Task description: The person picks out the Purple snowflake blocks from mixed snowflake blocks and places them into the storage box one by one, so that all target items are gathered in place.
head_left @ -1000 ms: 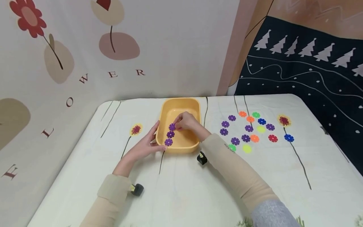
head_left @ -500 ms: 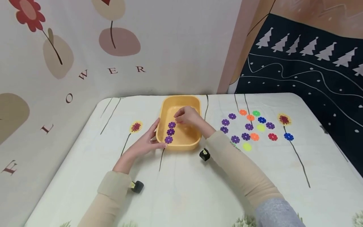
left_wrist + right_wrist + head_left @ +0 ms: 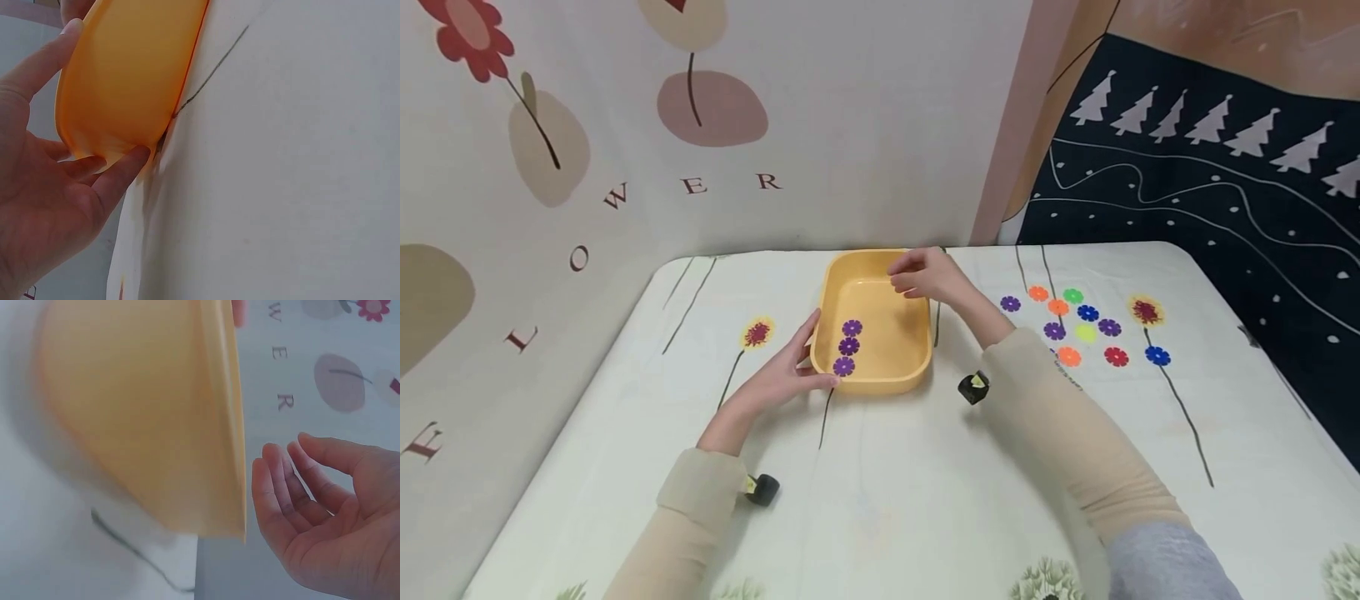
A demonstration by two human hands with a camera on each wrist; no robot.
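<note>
A yellow plastic tray point(image 3: 891, 342) stands at the back middle of the table. My left hand point(image 3: 778, 371) holds its near left corner, thumb on the rim and fingers against the outer wall; the left wrist view shows those fingers point(image 3: 122, 172) on the tray's side. Three purple flower-shaped discs point(image 3: 849, 346) lie in a column along the inside left of the tray. Over the far right rim hovers my right hand point(image 3: 928, 273), and in the right wrist view this hand point(image 3: 325, 519) has loosely bent fingers with nothing between them.
Right of the tray, several flower discs in orange point(image 3: 1069, 357), green point(image 3: 1072, 296), blue point(image 3: 1157, 355), red point(image 3: 1116, 357), yellow point(image 3: 1086, 333) and purple point(image 3: 1011, 304) lie scattered; my right sleeve point(image 3: 1075, 425) covers some. A printed cloth wall point(image 3: 850, 167) rises behind the table.
My right hand has let go of the farthest purple disc and moved up and right to the tray's far right rim. The left hand keeps its hold on the tray.
</note>
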